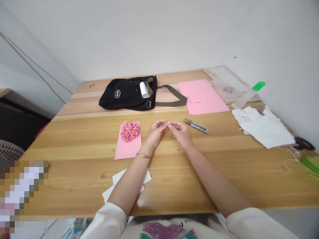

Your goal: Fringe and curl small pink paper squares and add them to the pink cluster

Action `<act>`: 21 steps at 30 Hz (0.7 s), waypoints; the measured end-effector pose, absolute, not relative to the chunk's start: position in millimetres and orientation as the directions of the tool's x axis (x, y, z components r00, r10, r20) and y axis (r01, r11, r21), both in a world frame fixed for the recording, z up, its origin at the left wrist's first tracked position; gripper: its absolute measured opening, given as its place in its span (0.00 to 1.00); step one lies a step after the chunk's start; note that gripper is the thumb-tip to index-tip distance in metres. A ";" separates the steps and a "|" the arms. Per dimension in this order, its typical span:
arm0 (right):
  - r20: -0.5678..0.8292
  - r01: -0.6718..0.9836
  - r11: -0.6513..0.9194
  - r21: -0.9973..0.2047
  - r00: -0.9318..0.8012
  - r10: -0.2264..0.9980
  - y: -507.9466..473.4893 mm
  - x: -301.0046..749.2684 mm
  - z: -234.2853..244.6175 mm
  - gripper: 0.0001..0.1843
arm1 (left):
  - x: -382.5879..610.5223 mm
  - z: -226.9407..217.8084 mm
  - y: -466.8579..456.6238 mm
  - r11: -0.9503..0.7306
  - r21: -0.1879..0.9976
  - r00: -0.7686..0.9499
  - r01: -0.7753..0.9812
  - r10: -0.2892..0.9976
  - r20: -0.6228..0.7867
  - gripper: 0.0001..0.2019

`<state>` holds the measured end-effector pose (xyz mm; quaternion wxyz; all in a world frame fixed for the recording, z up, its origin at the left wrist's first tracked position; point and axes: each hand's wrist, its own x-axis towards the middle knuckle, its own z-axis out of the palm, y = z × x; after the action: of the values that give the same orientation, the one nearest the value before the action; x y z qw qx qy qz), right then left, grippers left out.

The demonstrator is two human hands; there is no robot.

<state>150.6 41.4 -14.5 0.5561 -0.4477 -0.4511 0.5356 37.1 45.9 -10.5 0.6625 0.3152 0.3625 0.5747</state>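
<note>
Paper piece (169, 123) — 1, pink — between left hand (157, 130), right hand (180, 131); 1 snips (196, 125).

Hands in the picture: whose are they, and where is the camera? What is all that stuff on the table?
The camera sits on a person's head and looks down, so you see that person's own arms. The left hand and the right hand meet and pinch a tiny pink piece between their fingertips. On the wooden table, a pile of pink curls lies on a pink paper beside the left hand. Small scissors lie by the right hand. Farther back are a black bag and pink sheets.
</note>
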 end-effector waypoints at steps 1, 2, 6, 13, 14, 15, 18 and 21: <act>0.019 -0.196 0.021 -0.980 0.010 1.000 41.3 151.0 -13.8 0.15 | 36.8 -10.7 45.8 0.141 0.833 0.080 -0.534 0.990 -0.117 0.12; 0.015 -0.202 0.016 -0.979 0.004 1.000 41.2 151.4 -13.3 0.15 | 36.5 -10.9 45.7 0.144 0.833 0.084 -0.534 0.990 -0.117 0.13; 0.000 -0.223 -0.002 -0.975 -0.011 1.000 41.1 153.0 -12.3 0.15 | 36.2 -11.7 45.3 0.165 0.837 0.105 -0.521 0.986 -0.128 0.14; -0.028 -0.263 -0.022 -0.964 0.018 0.999 39.3 151.6 -4.7 0.14 | 38.4 -4.6 42.4 0.159 0.852 0.124 -0.498 0.986 -0.111 0.12; -0.024 -0.269 -0.018 -0.963 0.017 1.000 39.4 150.9 -2.6 0.13 | 38.0 -1.3 42.2 0.151 0.852 0.122 -0.501 0.987 -0.103 0.13; -0.015 -0.274 -0.011 -0.962 0.013 1.000 39.8 150.4 -0.1 0.13 | 37.3 2.5 42.3 0.140 0.852 0.120 -0.504 0.988 -0.092 0.13; 0.020 -0.277 0.016 -0.961 -0.013 1.000 43.1 149.5 11.0 0.14 | 34.1 16.6 44.7 0.118 0.857 0.148 -0.501 0.988 -0.049 0.12; 0.039 -0.263 0.027 -0.965 -0.044 0.998 48.2 150.7 27.3 0.14 | 31.8 31.8 49.3 0.140 0.854 0.225 -0.501 0.974 -0.028 0.11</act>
<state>150.7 48.2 27.3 0.5577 -0.4090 -0.4497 0.5652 31.8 49.3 31.8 0.6862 0.3762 0.3146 0.5372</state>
